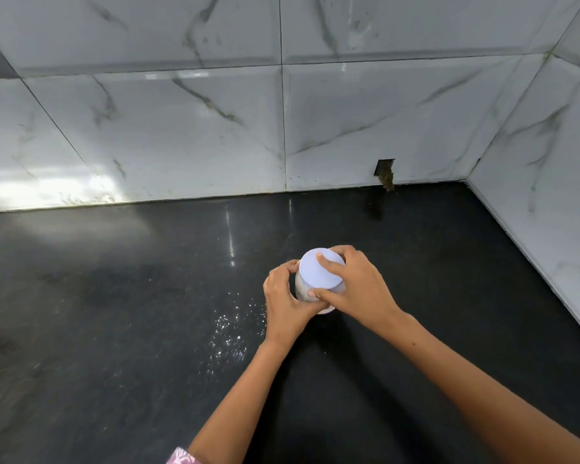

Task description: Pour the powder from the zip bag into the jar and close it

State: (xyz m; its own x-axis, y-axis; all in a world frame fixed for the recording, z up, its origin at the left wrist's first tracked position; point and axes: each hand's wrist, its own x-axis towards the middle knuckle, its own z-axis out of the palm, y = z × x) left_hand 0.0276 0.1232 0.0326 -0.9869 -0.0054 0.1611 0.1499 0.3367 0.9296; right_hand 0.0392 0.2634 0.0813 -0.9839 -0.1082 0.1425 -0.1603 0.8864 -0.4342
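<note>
A small clear jar [302, 291] with pale powder inside stands on the black counter [114, 329], slightly tilted. A round pale lilac lid [317, 272] sits on top of it. My left hand [283, 301] wraps around the jar's left side. My right hand [357, 289] grips the lid, with the forefinger across its top and the thumb at its near edge. No zip bag is in view.
White specks of spilled powder [230, 333] lie on the counter just left of the jar. Marble-patterned tiled walls [181, 128] close off the back and the right side [549, 195]. A small dark square hole [385, 170] sits low in the back wall.
</note>
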